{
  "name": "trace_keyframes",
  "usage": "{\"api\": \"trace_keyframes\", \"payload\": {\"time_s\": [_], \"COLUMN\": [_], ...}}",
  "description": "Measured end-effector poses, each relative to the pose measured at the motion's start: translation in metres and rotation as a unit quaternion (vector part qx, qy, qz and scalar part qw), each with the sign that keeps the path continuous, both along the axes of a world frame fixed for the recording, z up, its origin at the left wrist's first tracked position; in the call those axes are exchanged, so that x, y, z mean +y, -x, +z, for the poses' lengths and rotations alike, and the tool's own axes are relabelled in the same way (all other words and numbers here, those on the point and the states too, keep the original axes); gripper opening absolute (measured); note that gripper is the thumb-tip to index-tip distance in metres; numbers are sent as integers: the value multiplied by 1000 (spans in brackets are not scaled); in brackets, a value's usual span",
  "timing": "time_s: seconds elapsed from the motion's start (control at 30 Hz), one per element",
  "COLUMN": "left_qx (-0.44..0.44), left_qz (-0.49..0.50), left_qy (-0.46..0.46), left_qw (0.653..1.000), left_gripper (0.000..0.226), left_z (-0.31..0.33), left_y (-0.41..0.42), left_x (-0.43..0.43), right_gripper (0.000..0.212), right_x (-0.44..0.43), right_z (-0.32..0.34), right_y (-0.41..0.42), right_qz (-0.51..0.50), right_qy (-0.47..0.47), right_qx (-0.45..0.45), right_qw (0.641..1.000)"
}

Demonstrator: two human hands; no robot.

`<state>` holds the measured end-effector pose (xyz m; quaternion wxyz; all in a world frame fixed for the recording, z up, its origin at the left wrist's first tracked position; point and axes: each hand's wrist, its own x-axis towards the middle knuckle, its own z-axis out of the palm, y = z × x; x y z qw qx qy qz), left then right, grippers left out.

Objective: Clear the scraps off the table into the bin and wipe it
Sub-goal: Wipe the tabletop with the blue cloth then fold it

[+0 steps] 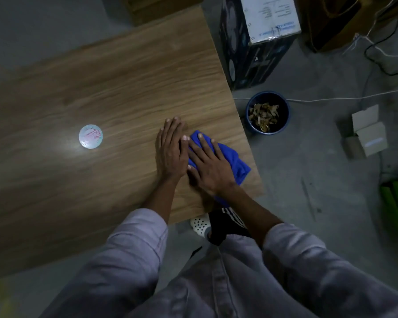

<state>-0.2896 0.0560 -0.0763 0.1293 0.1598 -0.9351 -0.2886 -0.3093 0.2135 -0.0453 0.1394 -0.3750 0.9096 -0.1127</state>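
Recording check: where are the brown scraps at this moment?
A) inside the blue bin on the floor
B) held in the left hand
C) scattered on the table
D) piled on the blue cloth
A: the brown scraps lie inside the blue bin, which stands on the floor beside the table.

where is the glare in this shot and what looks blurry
Head view: dim overall, with a glare patch on the table around the round disc; head view again, the table's far left is smeared, while the blue cloth and bin look fairly sharp.
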Motion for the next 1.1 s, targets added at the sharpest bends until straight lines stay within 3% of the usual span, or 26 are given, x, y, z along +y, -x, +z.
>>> {"api": "trace_keyframes", "payload": {"time_s": [0.07,0.2,0.23,0.27,0.37,0.4,0.53,0.57,0.63,0.7,0.77,0.83,0.87,0.9,0.97,1.03,1.1], "left_qx": [-1,-22,-32,-45,-77,-79,-80,-77,-74,-74,-71,-73,-75,-76,-80,-89,-114], "left_qz": [-22,-16,-7,0,11,17,47,49,36,31,45,65,74,79,78,78,78], "left_qy": [-8,-7,-11,-14,-21,-24,-4,11,47,67,70,74,78,82,90,90,104], "left_qw": [1000,1000,999,999,997,996,996,996,995,994,994,992,991,991,990,989,985], "left_gripper": [43,45,47,50,60,62,64,63,59,57,56,55,55,55,56,58,64], "left_z": [2,5,6,7,10,9,3,2,-2,-3,-2,-2,-2,-1,0,2,4], "left_y": [-1,-2,1,6,30,42,80,87,100,113,126,135,138,141,142,141,142], "left_x": [-5,-7,-6,-6,-11,-15,-35,-39,-48,-56,-67,-76,-78,-79,-80,-78,-79], "right_gripper": [60,60,61,62,62,62,62,62,61,61,63,65,66,66,65,64,62], "right_x": [16,7,-4,-13,-6,-2,-22,-34,-50,-47,-47,-52,-59,-68,-77,-73,-73], "right_z": [-4,-4,-2,-1,-5,-7,-6,-5,-4,-10,-15,-14,-14,-12,-13,-18,-27], "right_y": [31,79,78,73,84,102,154,155,150,169,202,224,225,220,206,219,249], "right_qz": [67,-199,-219,-186,40,51,-190,-163,30,172,101,-108,-156,-137,63,224,156], "right_qy": [15,20,20,20,20,21,16,12,5,14,25,40,39,33,20,24,62], "right_qx": [4,-3,-4,1,36,44,2,6,33,59,63,25,17,23,49,57,45], "right_qw": [998,980,976,982,998,998,982,986,999,983,993,993,987,990,997,973,985]}}
